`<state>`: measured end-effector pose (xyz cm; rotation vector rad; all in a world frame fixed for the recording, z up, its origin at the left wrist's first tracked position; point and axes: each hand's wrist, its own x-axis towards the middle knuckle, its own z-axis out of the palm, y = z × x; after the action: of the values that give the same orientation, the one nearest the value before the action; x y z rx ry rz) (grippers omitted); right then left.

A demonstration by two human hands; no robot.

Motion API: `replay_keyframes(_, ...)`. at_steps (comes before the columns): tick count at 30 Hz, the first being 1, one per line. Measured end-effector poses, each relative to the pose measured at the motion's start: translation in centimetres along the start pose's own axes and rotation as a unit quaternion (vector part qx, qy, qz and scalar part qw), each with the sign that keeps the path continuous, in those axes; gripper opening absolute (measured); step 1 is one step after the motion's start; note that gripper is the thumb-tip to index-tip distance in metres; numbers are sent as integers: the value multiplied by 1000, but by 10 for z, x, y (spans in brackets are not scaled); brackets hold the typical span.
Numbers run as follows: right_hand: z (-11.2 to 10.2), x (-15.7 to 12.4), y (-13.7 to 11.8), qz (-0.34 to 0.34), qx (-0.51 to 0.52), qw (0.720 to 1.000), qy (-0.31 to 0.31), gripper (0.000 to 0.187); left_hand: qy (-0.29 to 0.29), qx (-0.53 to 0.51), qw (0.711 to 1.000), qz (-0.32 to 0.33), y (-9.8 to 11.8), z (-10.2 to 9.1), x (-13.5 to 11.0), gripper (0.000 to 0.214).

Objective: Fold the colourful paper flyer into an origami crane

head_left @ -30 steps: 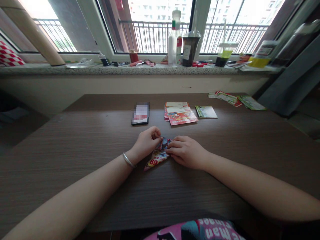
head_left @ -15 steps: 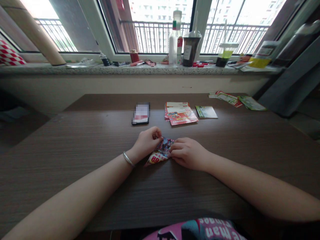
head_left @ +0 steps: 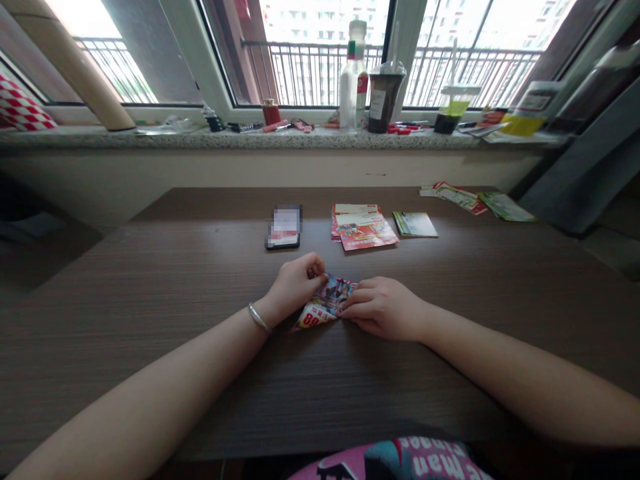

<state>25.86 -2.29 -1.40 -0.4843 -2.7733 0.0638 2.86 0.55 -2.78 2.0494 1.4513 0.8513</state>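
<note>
Folded paper [head_left: 327, 300]: between our hands on the table [head_left: 210, 393], near side of the phone [head_left: 284, 228].
Left hand [head_left: 300, 277]: we pinch the far-left edge.
Right hand [head_left: 383, 308]: fingers closed on the right side.
Change: our right hand sits slightly farther right; more print shows, so the folds seem unsettled.

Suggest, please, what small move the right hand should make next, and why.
Probably press the right hand down on the folded paper: its fingers touch the paper's right side, while the left hand holds the far edge.
</note>
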Motion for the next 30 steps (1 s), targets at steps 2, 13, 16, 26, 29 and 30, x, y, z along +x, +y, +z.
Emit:
replay_keyframes(2,0,0,1,-3,-2,1000,0,24,-1,-2,1000,-2,0,0,0,7)
replay_keyframes(13,-6,2,-8,7,-82,996,-25,19,-22,-50,998,-23,-4,-2,2,21)
replay_keyframes(16,-6,3,-10,33,-95,994,-29,20,-35,-49,997,-41,-4,-7,2,31)
replay_keyframes(26,-1,-1,0,118,-98,988,-28,27,-36,209,940,269,28,-15,-20,17)
replay_keyframes(29,-1,-2,4,124,-97,987,-31,26,-60,272,915,291,30,-5,-26,21)
replay_keyframes(30,-1,-2,5,124,-98,987,-35,26,-68,282,912,289,30,-3,-27,22)
